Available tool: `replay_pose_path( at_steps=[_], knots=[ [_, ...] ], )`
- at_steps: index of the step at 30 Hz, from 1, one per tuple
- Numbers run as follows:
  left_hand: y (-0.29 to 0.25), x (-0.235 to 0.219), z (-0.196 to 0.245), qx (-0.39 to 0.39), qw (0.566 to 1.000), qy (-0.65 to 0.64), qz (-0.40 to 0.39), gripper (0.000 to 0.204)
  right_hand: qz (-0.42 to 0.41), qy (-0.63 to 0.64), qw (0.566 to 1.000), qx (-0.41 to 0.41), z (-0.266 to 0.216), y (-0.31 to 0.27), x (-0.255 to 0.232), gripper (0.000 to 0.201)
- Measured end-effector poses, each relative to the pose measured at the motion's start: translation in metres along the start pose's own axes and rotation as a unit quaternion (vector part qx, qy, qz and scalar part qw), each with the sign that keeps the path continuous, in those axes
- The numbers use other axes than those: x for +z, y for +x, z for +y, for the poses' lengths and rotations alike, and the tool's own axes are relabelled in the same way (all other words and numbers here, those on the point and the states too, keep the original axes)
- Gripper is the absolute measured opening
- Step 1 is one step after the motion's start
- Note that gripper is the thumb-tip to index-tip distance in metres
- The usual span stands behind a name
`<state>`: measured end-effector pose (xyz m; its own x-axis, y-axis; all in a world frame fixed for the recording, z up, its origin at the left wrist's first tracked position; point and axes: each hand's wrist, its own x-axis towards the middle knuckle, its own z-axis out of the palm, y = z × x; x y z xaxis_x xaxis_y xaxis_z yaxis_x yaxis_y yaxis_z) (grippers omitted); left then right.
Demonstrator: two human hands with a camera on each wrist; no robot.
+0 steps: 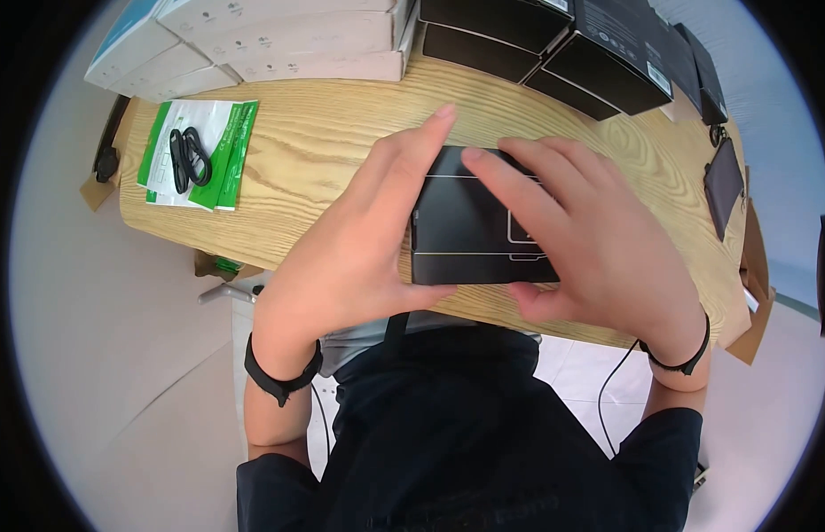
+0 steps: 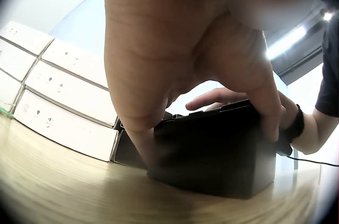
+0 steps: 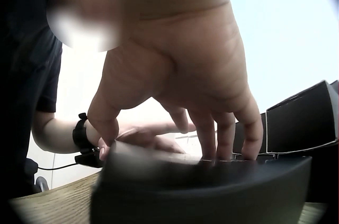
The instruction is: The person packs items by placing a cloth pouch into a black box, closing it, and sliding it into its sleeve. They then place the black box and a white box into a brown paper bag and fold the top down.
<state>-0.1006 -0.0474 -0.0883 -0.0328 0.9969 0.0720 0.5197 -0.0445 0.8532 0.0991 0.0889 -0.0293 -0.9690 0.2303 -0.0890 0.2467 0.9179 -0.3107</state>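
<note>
Grip of left hand (image 1: 346, 239) and right hand (image 1: 594, 230) clasping black box (image 1: 464, 220), white cartons (image 1: 315, 40), dark cartons (image 1: 599, 66) beyond, cable (image 1: 179, 160) at left

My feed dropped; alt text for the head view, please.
Left hand and right hand grip a black box at a wooden table. At left, a coiled black cable lies on green-and-white packets; white boxes and black boxes line the back.

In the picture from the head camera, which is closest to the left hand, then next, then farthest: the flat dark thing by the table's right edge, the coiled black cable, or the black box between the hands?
1. Black box: right against the left hand, on its right.
2. Coiled black cable: off to its left.
3. Flat dark thing: far right.
</note>
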Motion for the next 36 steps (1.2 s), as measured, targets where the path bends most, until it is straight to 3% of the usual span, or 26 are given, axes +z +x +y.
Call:
replay_pose_path(
  at_steps=[2,6,8,9,10,11,12,14,15,16,18,19,21,22,24,25,26,28,30,32,36],
  knots=[
    [-0.001,0.002,-0.009,0.019,1.000,-0.020,0.012,0.131,0.040,0.044,0.998,0.003,0.002,0.000,0.001,0.094],
    [-0.002,0.002,-0.018,0.053,0.998,-0.038,0.024,0.132,0.033,0.046,0.998,0.013,0.008,-0.006,-0.013,0.104],
    [-0.002,0.004,-0.019,0.047,0.997,-0.055,0.035,0.132,0.095,0.088,0.989,-0.072,0.025,-0.012,-0.021,0.116],
    [-0.002,0.004,-0.020,0.039,0.996,-0.068,0.045,0.131,0.107,0.114,0.987,-0.040,0.032,-0.023,-0.019,0.126],
    [-0.002,0.002,-0.018,0.042,0.995,-0.072,0.048,0.131,0.143,0.172,0.973,-0.056,0.043,-0.033,-0.016,0.130],
    [-0.002,-0.001,-0.015,0.028,0.998,-0.044,0.023,0.127,0.264,0.171,0.946,0.073,0.029,-0.044,0.000,0.132],
    [-0.002,-0.003,-0.012,0.016,1.000,-0.016,-0.001,0.123,0.377,0.164,0.889,0.199,0.015,-0.054,0.011,0.135],
    [-0.003,-0.006,-0.012,0.003,1.000,-0.026,-0.013,0.114,0.423,0.268,0.862,0.073,0.031,-0.065,0.002,0.130],
    [-0.003,-0.007,-0.012,-0.010,0.999,-0.031,-0.028,0.106,0.472,0.279,0.826,0.127,0.024,-0.067,0.005,0.134],
    [-0.004,-0.007,-0.012,-0.008,0.999,-0.035,-0.030,0.106,0.420,0.316,0.849,0.055,0.052,-0.098,0.002,0.124],
    [-0.005,-0.008,-0.010,0.001,1.000,0.015,-0.019,0.085,0.458,0.430,0.776,0.064,0.087,-0.156,0.011,0.110],
    [-0.005,-0.007,-0.011,0.003,1.000,0.014,-0.022,0.085,0.460,0.428,0.775,0.066,0.086,-0.161,0.019,0.110],
    [-0.004,-0.005,-0.013,0.036,0.997,0.059,0.017,0.072,0.578,0.299,0.724,0.229,0.078,-0.159,0.029,0.093],
    [-0.003,-0.005,-0.013,0.038,0.997,0.060,0.013,0.072,0.580,0.298,0.722,0.231,0.072,-0.155,0.033,0.093],
    [-0.001,-0.006,-0.011,0.077,0.992,0.097,0.018,0.067,0.666,0.014,0.677,0.314,0.043,-0.124,0.034,0.081],
    [0.000,-0.007,-0.009,0.079,0.992,0.097,0.015,0.067,0.672,-0.083,0.677,0.289,0.032,-0.112,0.029,0.076],
    [0.000,-0.008,-0.006,0.078,0.990,0.121,0.002,0.067,0.674,-0.084,0.674,0.291,0.024,-0.115,0.030,0.076],
    [0.000,-0.010,0.003,0.080,0.986,0.149,-0.013,0.067,0.468,-0.120,0.855,0.187,0.005,-0.126,0.035,0.061],
    [-0.002,-0.010,0.017,0.061,0.980,0.184,-0.055,0.073,0.295,0.057,0.933,0.200,-0.028,-0.085,0.025,0.046],
    [-0.006,-0.010,0.026,0.049,0.976,0.192,-0.094,0.074,0.185,0.091,0.957,0.205,-0.032,-0.062,0.029,0.048],
    [-0.014,-0.002,0.036,0.023,0.959,0.235,-0.155,0.074,0.146,0.012,0.978,0.150,-0.023,-0.058,0.046,0.041]
  ],
)
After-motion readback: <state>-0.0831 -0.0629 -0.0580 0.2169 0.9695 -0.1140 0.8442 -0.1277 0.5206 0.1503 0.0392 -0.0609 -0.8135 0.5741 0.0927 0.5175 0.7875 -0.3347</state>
